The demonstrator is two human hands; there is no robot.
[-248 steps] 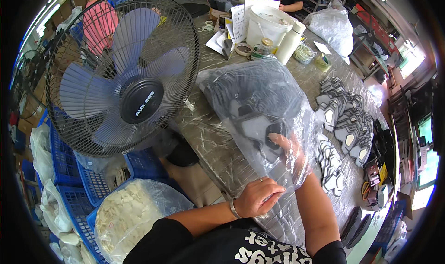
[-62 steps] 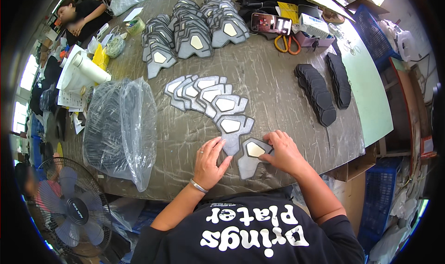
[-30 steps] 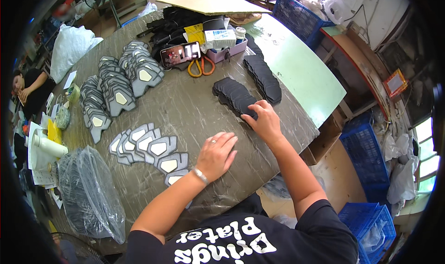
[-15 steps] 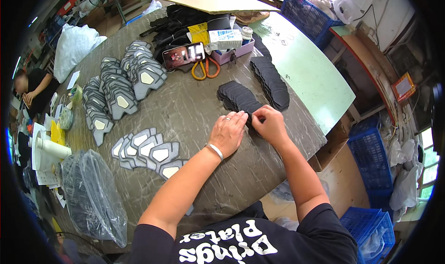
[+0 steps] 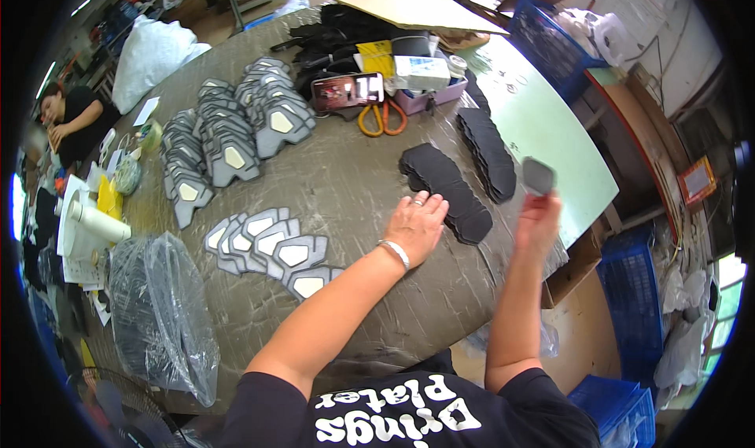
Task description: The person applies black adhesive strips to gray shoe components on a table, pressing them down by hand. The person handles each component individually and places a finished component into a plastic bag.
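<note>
In my raised right hand (image 5: 539,224) is a small dark grey, round-cornered flat piece (image 5: 538,175), pinched by its lower edge and slightly blurred. My left hand (image 5: 415,228) lies with its fingers out on the table, fingertips at the near left edge of a fanned row of black flat pieces (image 5: 450,187). Beyond that row, to the right, a second overlapping row of black pieces (image 5: 486,155) runs along the table. Grey pieces with pale centres (image 5: 271,243) overlap one another to the left of my left forearm.
Three fanned rows of grey pieces (image 5: 228,141) stand farther left. At the back are a phone (image 5: 346,92), orange-handled scissors (image 5: 382,119) and a purple box (image 5: 432,96). A clear plastic bag (image 5: 161,314) and a white bottle (image 5: 98,221) occupy the left side. Another person (image 5: 82,121) sits far left.
My right hand has left the near black row and moved right, lifting a dark piece. My left hand stays beside the row. The whole view has shifted slightly.
</note>
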